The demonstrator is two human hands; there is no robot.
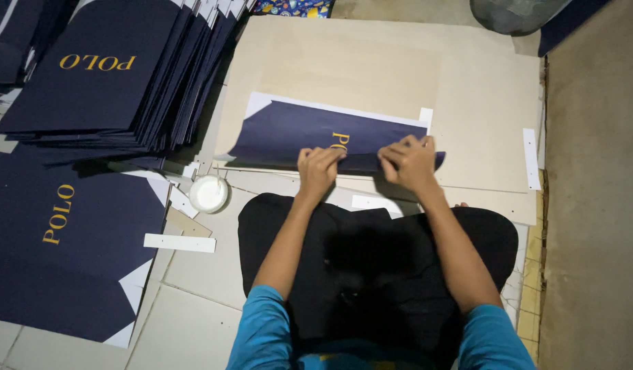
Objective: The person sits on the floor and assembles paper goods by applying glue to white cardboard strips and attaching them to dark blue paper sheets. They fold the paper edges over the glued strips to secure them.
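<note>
Left hand [318,166]: pressed on the near edge of the navy sheet [296,133], fingers curled, pinching the fold.
Right hand [410,161]: set just beside the left on the same edge, fingers bent, clamped on the fold.
Sheet: lay flat on the beige board [467,89], gold lettering partly hidden under the hands, white margin showing along the far side.
Board: rested on the tiled floor [193,301], in front of the crossed legs.
Stack [104,75]: finished navy pieces, piled to the far left, well apart from the hands.
Flat sheets [63,253]: spread on the floor at near left.
Cup [209,193]: small, white, round, near the board's left corner; contents not discernible.
Strips [179,242]: white card, scattered beside the cup.
Technique, as judged: edge kept parallel to the board, even pressure run outward from the centre, crease held square.
</note>
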